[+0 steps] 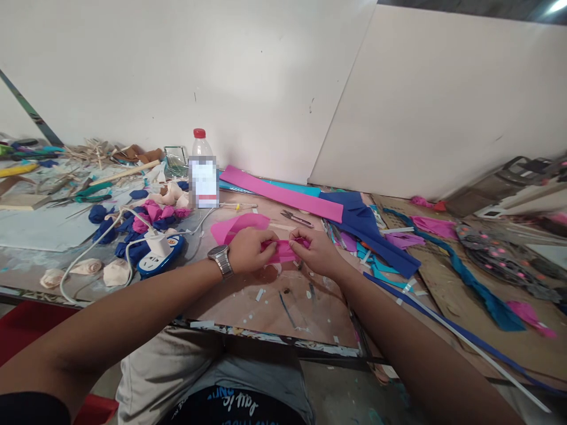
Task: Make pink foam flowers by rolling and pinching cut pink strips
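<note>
My left hand (pixel 250 248) and my right hand (pixel 312 249) meet over the middle of the worktable (pixel 310 307). Both pinch one small pink strip of foam or fabric (pixel 283 251) stretched between their fingertips. A silver watch (pixel 220 260) sits on my left wrist. Just behind the hands lies a larger curved pink sheet (pixel 239 227). Small scissors (pixel 296 218) rest on the table a little beyond the right hand.
A plastic bottle with a red cap (pixel 202 171) stands at the back. A white and blue power strip with plug and cable (pixel 157 251) lies left, among blue and pink rolled pieces (pixel 146 218). Long pink strip (pixel 281 192), blue sheet (pixel 372 227), scraps right.
</note>
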Demonstrator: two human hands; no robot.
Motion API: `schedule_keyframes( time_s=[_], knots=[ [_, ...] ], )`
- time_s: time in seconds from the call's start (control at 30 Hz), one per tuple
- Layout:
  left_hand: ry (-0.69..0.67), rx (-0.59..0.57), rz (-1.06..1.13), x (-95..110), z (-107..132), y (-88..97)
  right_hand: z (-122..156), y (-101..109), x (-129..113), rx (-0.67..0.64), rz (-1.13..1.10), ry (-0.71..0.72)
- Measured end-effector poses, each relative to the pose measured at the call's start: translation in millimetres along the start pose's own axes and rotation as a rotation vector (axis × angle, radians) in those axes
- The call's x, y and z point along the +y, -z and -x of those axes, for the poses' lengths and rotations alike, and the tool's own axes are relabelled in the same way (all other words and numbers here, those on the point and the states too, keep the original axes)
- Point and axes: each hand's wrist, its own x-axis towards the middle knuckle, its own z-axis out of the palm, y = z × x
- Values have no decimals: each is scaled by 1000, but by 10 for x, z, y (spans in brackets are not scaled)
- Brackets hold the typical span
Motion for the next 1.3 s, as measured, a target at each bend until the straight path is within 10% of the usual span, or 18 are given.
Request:
schedule_keyframes(
  time_s=[1.3],
  knots=[
    [74,-71,72,38,-4,44,26,-30,49,-8,0,78]
  ],
)
